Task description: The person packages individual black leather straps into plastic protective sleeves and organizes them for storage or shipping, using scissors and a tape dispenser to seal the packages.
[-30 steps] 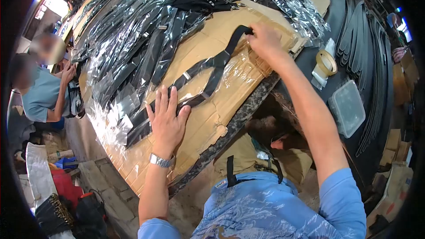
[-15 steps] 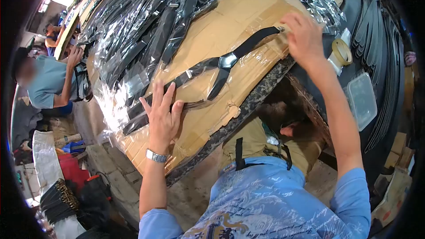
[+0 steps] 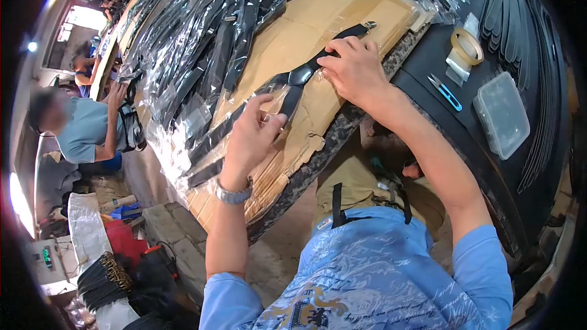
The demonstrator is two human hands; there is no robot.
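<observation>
Where the black suspenders [image 3: 300,75] lie: on cardboard [image 3: 342,0], partly under clear plastic [image 3: 278,92], before a blue-shirted worker [image 3: 367,269].
Right hand [image 3: 354,70]: half closed, fingers curled onto the upper strap [image 3: 318,59] below its metal clip [image 3: 370,25]; firmness of grip cannot be told.
Left hand [image 3: 249,134]: loosely curled, thumb apart, at the plastic; whether it pinches film is unclear.
Dark worktop [image 3: 422,73]: blue-handled snips [image 3: 451,98], tape roll [image 3: 475,58], box [image 3: 502,116].

Here I count one left hand [image 3: 249,137], one right hand [image 3: 354,70] and one wristwatch [image 3: 233,194]. Under the hands is one black suspender [image 3: 300,76]. There are one tape roll [image 3: 479,52], one snips [image 3: 450,97], one clear box [image 3: 501,116], and at least two other people [image 3: 88,128]. Wrapped straps [image 3: 199,55] I cannot count.
</observation>
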